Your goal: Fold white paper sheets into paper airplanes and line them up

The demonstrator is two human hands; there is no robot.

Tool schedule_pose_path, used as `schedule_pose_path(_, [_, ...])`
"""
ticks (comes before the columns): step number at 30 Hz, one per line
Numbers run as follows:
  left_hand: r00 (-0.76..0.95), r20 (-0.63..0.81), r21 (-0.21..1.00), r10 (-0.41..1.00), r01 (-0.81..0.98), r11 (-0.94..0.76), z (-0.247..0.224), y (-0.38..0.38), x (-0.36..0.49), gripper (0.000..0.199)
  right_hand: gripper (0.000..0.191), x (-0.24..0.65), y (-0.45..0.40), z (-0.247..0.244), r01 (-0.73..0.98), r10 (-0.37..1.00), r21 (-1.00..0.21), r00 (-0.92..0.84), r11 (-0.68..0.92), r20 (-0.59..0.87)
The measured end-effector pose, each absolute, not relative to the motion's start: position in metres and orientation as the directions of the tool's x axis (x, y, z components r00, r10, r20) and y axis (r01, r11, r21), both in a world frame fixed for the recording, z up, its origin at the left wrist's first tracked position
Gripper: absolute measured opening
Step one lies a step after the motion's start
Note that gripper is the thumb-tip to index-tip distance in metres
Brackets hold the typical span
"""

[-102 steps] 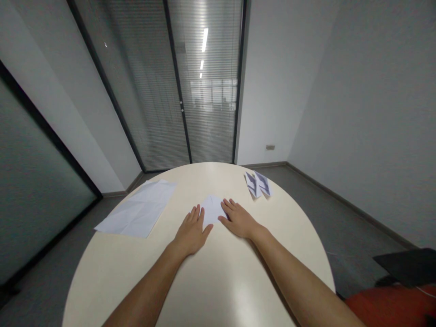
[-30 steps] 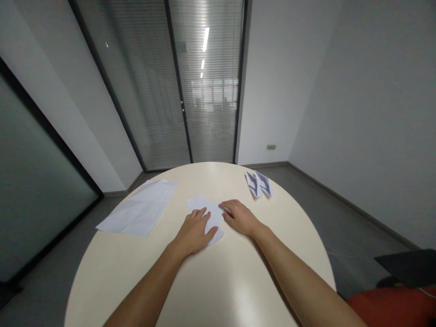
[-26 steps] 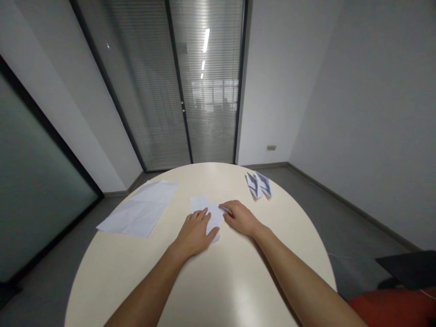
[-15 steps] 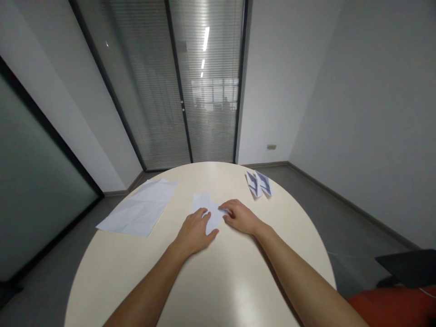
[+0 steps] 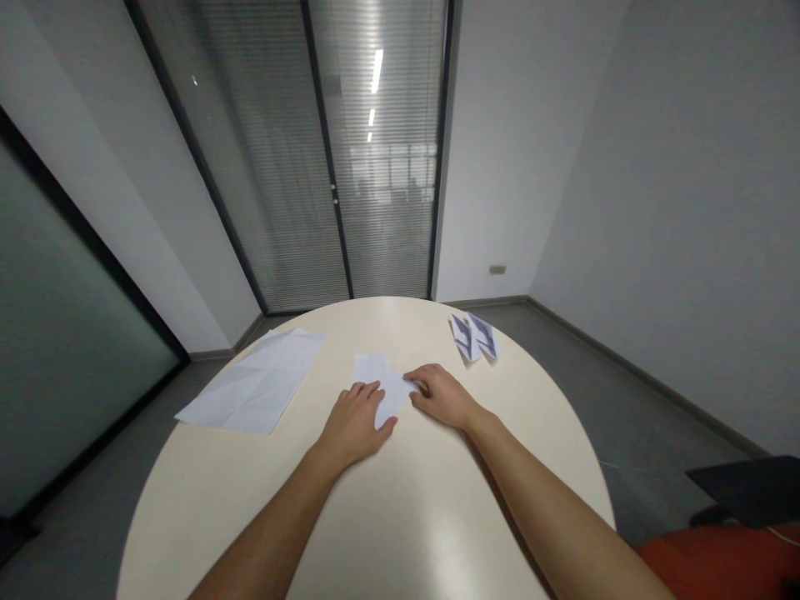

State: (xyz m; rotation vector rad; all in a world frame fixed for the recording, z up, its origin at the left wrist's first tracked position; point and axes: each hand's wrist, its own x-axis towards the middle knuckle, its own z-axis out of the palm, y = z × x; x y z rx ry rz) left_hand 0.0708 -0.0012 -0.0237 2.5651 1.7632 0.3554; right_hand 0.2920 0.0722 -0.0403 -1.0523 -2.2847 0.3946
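A small white folded paper (image 5: 392,387) lies flat near the middle of the round table, between my hands. My left hand (image 5: 357,421) rests on its left part, fingers stretched out and thumb spread to the right. At the paper's right corner, my right hand (image 5: 437,396) has its thumb and fingers bent in around the edge, gripping it. My fingers hide parts of both sides of the paper, so its full outline cannot be made out.
Large creased white sheets (image 5: 253,383) lie at the table's left edge. Two folded paper pieces (image 5: 473,337) stand at the far right of the cream tabletop (image 5: 400,517). Beyond the lower right edge are a red seat (image 5: 718,558) and a dark flat object (image 5: 750,490).
My left hand has shifted very slightly left, with its thumb a little closer in. My right hand stays at the paper's right corner, nearly still.
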Motion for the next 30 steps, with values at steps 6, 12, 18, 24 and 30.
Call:
schedule_pose_path(6, [0.342,0.183,0.132,0.922,0.921,-0.367,-0.0248,-0.0001,0.0695,0.045,0.035,0.2909,0.0713,-0.0389,0.584,0.792,-0.537,-0.488,0.608,0.367])
schedule_pose_path(12, [0.331,0.198,0.162,0.923,0.917,-0.364,-0.027,0.0019,0.0685,0.042,0.035,0.2876,0.0724,-0.0415,0.571,0.817,-0.588,-0.456,0.573,0.353])
schedule_pose_path(18, [0.368,0.205,0.182,0.907,0.896,-0.404,-0.0288,0.0044,0.0658,0.042,0.027,0.2888,0.074,-0.0387,0.545,0.763,-0.537,-0.512,0.643,0.394])
schedule_pose_path(24, [0.429,0.225,0.183,0.875,0.863,-0.47,-0.0284,0.0047,0.063,0.037,0.013,0.2924,0.0745,-0.0382,0.497,0.74,-0.552,-0.511,0.67,0.438])
schedule_pose_path(30, [0.433,0.252,0.195,0.866,0.854,-0.483,-0.0277,0.0066,0.0635,0.033,0.014,0.2942,0.0759,-0.0404,0.472,0.718,-0.546,-0.531,0.692,0.45])
